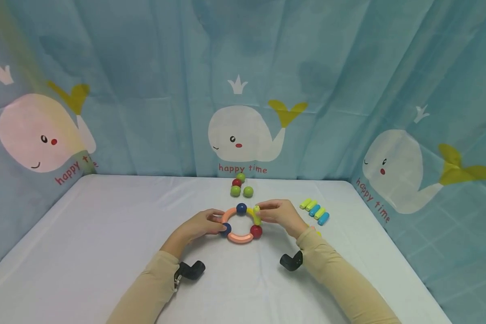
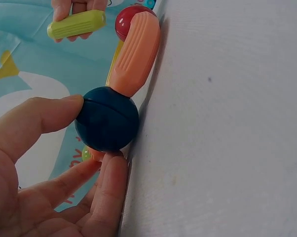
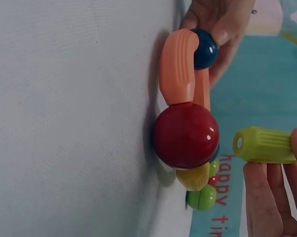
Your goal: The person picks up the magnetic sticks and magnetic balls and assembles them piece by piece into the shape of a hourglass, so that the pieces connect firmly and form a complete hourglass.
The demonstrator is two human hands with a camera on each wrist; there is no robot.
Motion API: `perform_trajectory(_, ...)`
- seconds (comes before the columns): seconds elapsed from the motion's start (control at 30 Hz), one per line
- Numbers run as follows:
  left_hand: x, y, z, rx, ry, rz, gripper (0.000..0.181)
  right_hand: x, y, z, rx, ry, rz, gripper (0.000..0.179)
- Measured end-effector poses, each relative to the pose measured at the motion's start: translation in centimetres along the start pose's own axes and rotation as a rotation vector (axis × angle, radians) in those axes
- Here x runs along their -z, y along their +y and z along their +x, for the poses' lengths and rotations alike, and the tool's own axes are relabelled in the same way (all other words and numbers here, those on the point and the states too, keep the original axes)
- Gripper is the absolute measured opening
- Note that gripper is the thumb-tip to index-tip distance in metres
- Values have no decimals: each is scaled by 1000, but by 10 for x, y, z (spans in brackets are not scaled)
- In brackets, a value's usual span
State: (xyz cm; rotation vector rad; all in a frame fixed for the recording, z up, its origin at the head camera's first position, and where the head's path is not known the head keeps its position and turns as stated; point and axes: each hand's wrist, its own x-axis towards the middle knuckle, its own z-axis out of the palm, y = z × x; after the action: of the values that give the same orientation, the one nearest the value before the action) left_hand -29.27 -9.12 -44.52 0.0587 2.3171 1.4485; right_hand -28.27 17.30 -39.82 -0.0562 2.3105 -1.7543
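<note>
On the white table lies a ring of balls and curved bars: a dark blue ball (image 1: 241, 208) at the far side, another blue ball (image 2: 107, 119) at the left and a red ball (image 3: 186, 136) at the right. Two orange curved bars (image 1: 240, 238) and a yellow curved bar (image 3: 194, 177) link them. My left hand (image 1: 200, 223) pinches the left blue ball between thumb and fingers. Between the thumb and fingers of my right hand (image 1: 281, 215) is a short ribbed yellow-green rod (image 3: 267, 144), raised above the ring's right side, a round silvery disc at its end.
Green balls (image 1: 248, 191) and a red ball (image 1: 236, 182) cluster at the table's far edge. Right of my right hand lie several short yellow-green and blue rods (image 1: 314, 210) in a row. More small pieces (image 1: 318, 233) are partly hidden behind the right wrist. A whale-print curtain (image 1: 146, 112) hangs behind.
</note>
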Motion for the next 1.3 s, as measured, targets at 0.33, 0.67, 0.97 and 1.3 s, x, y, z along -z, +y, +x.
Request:
perform_trajectory(0.33, 1, 0, 0, -5, -3, -4, 61, -6, 0, 0, 13, -36, -100, 32)
perform_trajectory(0.67, 0, 0, 1, 6, 13, 15, 59, -11, -3, 3, 20, -42, -249, 29)
perform_trajectory(0.97, 4, 6, -6, 45, -13, 64, 57, -5, 1, 10, -61, 68, -80, 28)
perform_trajectory(1.3, 4, 9, -9, 17, 9, 88, 54, -8, 14, 16, -218, 60, -148, 28)
